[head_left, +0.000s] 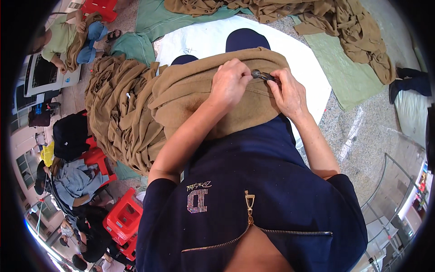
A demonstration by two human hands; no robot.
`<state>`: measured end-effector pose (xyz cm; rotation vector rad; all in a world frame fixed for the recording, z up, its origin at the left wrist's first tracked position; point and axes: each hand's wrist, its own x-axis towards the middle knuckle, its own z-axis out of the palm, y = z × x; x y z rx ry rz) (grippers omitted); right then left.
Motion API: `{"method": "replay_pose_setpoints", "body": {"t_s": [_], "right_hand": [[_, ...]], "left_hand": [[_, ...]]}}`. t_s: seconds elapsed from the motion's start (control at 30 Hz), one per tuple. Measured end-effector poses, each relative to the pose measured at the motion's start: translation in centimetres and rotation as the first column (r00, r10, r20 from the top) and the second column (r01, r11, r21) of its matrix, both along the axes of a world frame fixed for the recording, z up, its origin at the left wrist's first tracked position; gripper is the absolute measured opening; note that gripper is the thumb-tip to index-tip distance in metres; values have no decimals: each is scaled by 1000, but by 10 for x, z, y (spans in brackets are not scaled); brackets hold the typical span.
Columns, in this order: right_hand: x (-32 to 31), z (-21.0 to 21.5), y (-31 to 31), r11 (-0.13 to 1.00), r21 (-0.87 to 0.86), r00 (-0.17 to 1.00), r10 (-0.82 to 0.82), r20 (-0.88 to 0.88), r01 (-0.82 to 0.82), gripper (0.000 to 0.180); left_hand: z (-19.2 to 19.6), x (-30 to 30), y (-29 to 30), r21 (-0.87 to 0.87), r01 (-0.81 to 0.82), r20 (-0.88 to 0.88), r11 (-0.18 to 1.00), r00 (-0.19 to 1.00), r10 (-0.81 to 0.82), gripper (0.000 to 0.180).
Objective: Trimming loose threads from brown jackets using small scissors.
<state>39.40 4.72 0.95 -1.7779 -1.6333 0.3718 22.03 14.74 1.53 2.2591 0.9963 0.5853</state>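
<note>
A brown cloth garment (253,106) lies bunched across my lap. Over its upper part my right hand (290,93) grips a small dark metal tool (263,75) with a rounded end, which looks like thread snips. That rounded end points left, toward the fingertips of my left hand (230,82). Thumb and forefinger of the left hand are pinched together on the cloth's surface, right beside the tool. Whatever lies between them is too small to make out. Folds of the garment hide part of its shape.
A big heap of brown buttoned garments (120,113) rises at my left. More garments (362,50) lie at the far right on green sheeting (342,75). White sheeting (312,68) spreads under my legs. Red stools (122,217) and seated people (68,41) are on the left.
</note>
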Motion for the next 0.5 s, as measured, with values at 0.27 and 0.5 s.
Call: {"method": "replay_pose_setpoints", "body": {"t_s": [0.27,0.5], "right_hand": [[0,4,4,989,150,995,2,103,-18,18],[-16,9,22,981,185,997,39,61,-50,18]], "left_hand": [[23,-66,29,-188,-289,7,939,955,296,12],[22,-89,32,-247,-29,-261,969,965,-38,27]]}}
